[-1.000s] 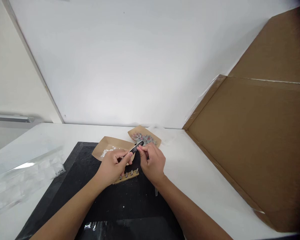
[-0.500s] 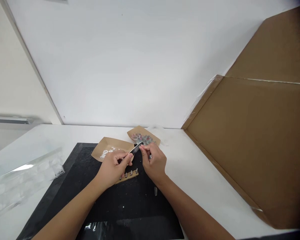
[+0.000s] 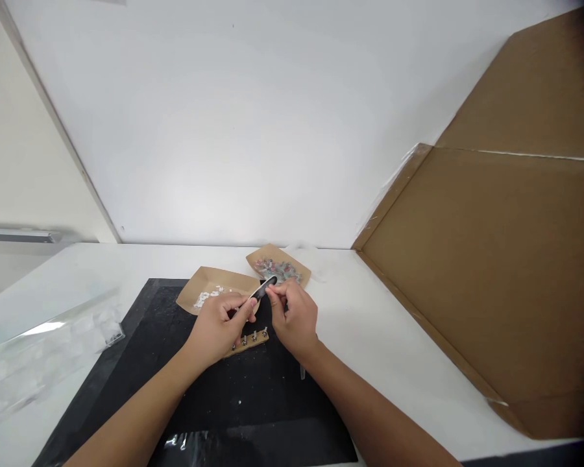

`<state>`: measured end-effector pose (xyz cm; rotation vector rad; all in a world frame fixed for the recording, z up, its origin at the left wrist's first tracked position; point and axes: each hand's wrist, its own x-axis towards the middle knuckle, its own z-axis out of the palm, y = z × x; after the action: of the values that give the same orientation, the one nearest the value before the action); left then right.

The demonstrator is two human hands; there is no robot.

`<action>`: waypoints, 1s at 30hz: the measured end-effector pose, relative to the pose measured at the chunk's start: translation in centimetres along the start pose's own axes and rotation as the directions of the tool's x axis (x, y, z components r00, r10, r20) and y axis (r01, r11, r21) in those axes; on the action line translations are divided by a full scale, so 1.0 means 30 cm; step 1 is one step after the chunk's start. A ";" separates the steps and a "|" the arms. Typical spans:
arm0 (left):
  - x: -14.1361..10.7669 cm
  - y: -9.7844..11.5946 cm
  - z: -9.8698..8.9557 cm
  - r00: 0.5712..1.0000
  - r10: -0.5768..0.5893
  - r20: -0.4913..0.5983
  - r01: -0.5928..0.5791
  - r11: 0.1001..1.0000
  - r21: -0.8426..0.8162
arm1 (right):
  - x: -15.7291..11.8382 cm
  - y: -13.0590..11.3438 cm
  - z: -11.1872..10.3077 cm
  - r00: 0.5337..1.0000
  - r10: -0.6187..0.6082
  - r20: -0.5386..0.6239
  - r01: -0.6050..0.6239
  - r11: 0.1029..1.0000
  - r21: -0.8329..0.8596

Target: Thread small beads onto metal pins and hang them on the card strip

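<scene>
My left hand pinches a slim black strip with a pale edge, tilted up to the right. The fingers of my right hand are pressed together at the strip's side near its upper end; whatever lies between them is too small to make out. Beneath my hands, a narrow brown strip bearing several small metal pieces lies on the black mat. Just behind my left hand stands a brown paper tray with small white pieces.
A second brown tray behind holds a bag of small coloured pieces. Clear plastic packaging lies at the left. Large cardboard stands on the right. A small clear piece is beside my right wrist.
My right hand has shifted slightly left and down along the black strip. My left hand has stayed nearly in place, still pinching it.
</scene>
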<state>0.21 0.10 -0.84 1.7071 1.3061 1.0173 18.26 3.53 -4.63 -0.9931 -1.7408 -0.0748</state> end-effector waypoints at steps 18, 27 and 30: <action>-0.001 0.008 0.000 1.000 0.004 -0.011 -0.004 1.000 -0.010 | 0.017 -0.011 -0.008 0.999 -0.033 -0.035 0.032 0.999 -0.038; 0.000 -0.002 0.000 1.000 0.015 -0.017 -0.016 1.000 -0.015 | 0.014 -0.014 0.000 0.997 -0.070 -0.014 0.070 0.997 -0.027; 0.000 -0.003 0.002 1.000 0.018 -0.019 -0.018 1.000 -0.008 | 0.017 -0.009 -0.001 0.999 -0.027 -0.044 0.025 0.999 -0.029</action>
<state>0.23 0.10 -0.95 1.7099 1.2990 1.0501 18.08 3.64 -4.09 -0.9826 -1.7161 -0.1378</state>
